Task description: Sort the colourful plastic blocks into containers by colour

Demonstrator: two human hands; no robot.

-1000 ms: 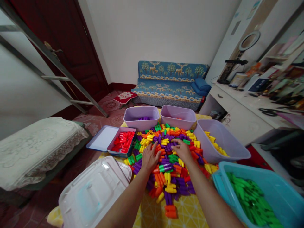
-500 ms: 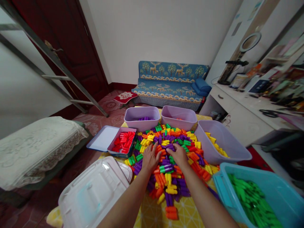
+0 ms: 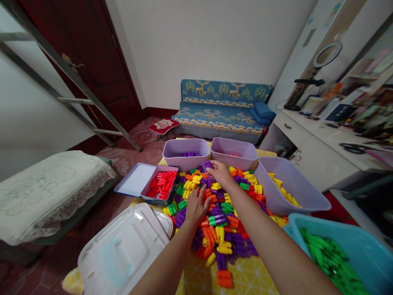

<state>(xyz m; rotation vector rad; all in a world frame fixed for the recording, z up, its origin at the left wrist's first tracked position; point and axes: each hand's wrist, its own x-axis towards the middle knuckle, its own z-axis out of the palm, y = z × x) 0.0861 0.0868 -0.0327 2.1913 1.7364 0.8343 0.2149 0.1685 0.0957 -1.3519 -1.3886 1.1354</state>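
At the near edge of the yellow-clothed tabletop [image 3: 248,278], a translucent white plastic lid [image 3: 119,250] lies off to the left, presumably leaving the middle free for both arms. A teal plastic tub [image 3: 362,239] with green plastic pieces [image 3: 333,262] stands at the right. Between them spreads a heap of mixed-colour plastic tube pieces [image 3: 227,208]; the left hand [image 3: 196,205] rests on it, fingers spread and apparently empty, perhaps steadying the loose pieces. Left of the heap, an open hinged box [image 3: 167,200] keeps red plastic pieces [image 3: 161,184] together; opposite, a lilac plastic tub [image 3: 310,200] holds yellow ones. The right hand [image 3: 219,171] pinches a purple plastic piece [image 3: 206,164] between thumb and fingers, raised at the heap's far edge, just beside the far-left lilac tub [image 3: 187,164], which contains purple pieces.
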